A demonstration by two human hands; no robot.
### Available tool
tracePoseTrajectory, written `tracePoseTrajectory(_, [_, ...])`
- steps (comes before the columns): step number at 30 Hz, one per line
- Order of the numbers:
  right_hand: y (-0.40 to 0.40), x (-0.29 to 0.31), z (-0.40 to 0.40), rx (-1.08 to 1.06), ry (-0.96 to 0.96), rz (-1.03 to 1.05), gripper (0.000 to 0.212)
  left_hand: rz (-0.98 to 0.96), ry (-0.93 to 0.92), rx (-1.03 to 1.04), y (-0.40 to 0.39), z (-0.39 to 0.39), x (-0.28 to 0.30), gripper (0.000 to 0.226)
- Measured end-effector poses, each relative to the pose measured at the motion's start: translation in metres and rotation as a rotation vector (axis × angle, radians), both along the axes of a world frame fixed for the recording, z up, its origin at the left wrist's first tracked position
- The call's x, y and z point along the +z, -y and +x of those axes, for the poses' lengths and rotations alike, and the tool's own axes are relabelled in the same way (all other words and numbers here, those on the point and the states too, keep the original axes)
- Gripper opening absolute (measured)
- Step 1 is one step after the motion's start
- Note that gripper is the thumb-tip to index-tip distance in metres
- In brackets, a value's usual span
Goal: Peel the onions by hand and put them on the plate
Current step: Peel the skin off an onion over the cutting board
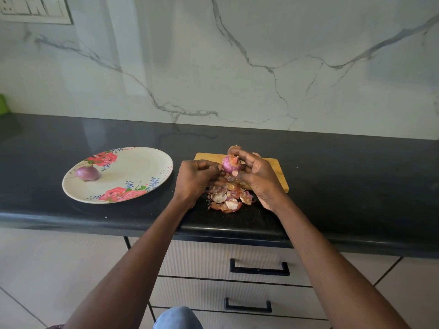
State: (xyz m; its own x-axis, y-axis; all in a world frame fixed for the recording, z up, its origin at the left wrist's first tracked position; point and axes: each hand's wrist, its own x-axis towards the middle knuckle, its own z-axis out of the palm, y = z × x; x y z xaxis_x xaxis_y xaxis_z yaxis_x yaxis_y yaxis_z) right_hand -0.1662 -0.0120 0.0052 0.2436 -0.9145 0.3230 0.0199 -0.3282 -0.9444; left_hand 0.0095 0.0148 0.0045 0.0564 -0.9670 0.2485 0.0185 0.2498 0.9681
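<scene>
While her right hand point(257, 179) grips the half-peeled purple onion point(231, 164) above the wooden board point(280, 172), left hand point(196, 178) pinches its skin; one peeled onion point(87, 173) sits left on the floral plate point(142, 167)

Single head cam, looks fwd & down at counter point(332, 167) (close, arm's reach), wall behind.

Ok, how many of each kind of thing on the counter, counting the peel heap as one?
Onions: 2, one on the plate, one held in the hands
Plate: 1
Cutting board: 1
Peel heap: 1
Total: 5
</scene>
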Motion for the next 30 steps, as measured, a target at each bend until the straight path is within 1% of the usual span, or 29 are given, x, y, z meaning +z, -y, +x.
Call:
tracePoseTrajectory(5, [-0.006, 0.006, 0.0, 0.069, 0.071, 0.108, 0.048, -0.024, 0.066, 0.047, 0.001, 0.001, -0.002, 0.012])
tracePoseTrajectory(9, [-0.003, 0.006, -0.003, 0.132, 0.199, 0.2, 0.039, -0.021, 0.043, 0.122, 0.003, 0.002, -0.003, 0.012])
tracePoseTrajectory(11, [-0.005, 0.009, -0.005, 0.192, 0.28, 0.249, 0.039, -0.029, 0.016, 0.15, 0.003, 0.003, -0.003, 0.011])
tracePoseTrajectory(13, [-0.008, 0.012, -0.005, 0.213, 0.336, 0.302, 0.04, -0.026, -0.033, 0.101, 0.001, 0.001, 0.0, 0.036])
tracePoseTrajectory(14, [-0.01, 0.014, -0.005, 0.214, 0.345, 0.312, 0.039, -0.022, -0.062, 0.06, 0.0, 0.0, 0.002, 0.041])
tracePoseTrajectory(17, [-0.01, 0.014, -0.006, 0.2, 0.321, 0.3, 0.034, 0.035, -0.162, -0.07, -0.004, 0.0, 0.007, 0.029])
tracePoseTrajectory(21, [-0.005, 0.011, -0.005, 0.175, 0.322, 0.277, 0.03, 0.123, -0.238, -0.185, -0.004, 0.002, 0.008, 0.022])
tracePoseTrajectory(25, [-0.003, 0.01, -0.006, 0.157, 0.337, 0.286, 0.035, 0.162, -0.35, -0.214, -0.002, 0.002, 0.01, 0.019])
tracePoseTrajectory(30, [-0.007, 0.014, -0.006, 0.187, 0.414, 0.321, 0.03, 0.11, -0.347, -0.147, 0.002, 0.004, 0.005, 0.018])
